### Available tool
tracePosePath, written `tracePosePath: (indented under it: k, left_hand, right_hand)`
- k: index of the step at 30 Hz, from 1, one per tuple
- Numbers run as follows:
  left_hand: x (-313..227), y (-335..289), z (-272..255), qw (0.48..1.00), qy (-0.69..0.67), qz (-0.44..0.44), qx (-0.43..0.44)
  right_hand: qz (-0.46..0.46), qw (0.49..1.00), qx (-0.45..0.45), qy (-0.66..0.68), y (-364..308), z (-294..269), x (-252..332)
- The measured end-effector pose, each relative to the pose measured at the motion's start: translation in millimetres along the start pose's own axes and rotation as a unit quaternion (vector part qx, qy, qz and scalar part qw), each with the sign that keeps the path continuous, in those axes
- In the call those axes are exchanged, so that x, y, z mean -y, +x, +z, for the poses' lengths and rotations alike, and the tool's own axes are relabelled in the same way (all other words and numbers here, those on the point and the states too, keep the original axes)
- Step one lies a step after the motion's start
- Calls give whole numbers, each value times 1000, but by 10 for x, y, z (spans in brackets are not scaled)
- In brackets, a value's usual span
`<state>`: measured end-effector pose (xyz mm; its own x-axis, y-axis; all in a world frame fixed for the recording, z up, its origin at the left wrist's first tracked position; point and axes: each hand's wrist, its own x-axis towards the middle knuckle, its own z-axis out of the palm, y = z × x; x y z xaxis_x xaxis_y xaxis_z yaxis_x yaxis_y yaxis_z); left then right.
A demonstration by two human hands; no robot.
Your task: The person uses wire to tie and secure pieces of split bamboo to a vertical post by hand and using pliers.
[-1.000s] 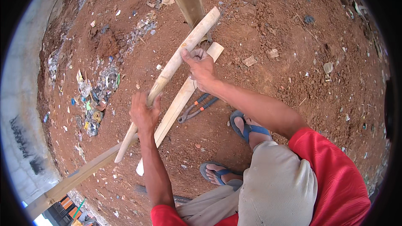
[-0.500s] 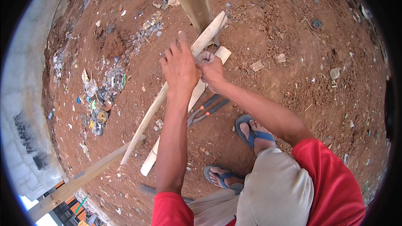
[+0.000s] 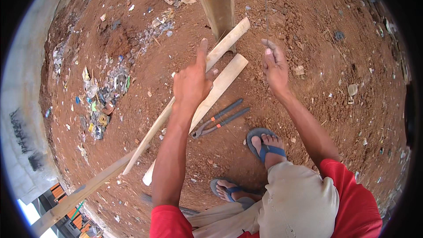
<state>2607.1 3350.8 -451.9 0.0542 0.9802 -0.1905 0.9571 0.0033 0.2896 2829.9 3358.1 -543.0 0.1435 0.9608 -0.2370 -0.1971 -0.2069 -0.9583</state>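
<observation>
My left hand lies over the upper pale wooden strip, its thumb on one side and curled fingers on the other, with the index finger stretched out along it. Part of the strip is hidden beneath the palm. Off to the right, my right hand is raised with fingers pinched on a thin dark wire that runs upward from the fingertips. A second wooden strip lies beside the first. The far end of the upper strip crosses the foot of an upright wooden post.
Pincers with dark handles and orange bands lie on the red soil near my sandalled feet. A long wooden beam slants at lower left. Litter is scattered on the left, before a pale wall.
My right hand has moved away from the strips to the right, now with the wire. My left hand stays at the upper strip, its fingers less spread. The view has shifted slightly.
</observation>
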Motion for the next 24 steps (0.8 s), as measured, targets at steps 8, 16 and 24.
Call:
tracePosePath:
  k: [8,16,24]
  left_hand:
    - [-92,90,-32,999,-18,-18,32]
    - [69,313,-170,969,-212,-52,112]
    - [73,291,-153,942,-324,-14,86]
  right_hand:
    - [-78,922,126,-359,620,-513,-141]
    - [-40,923,252,-288,1025,83,77]
    - [-251,881,221,-335,1319,69,-249]
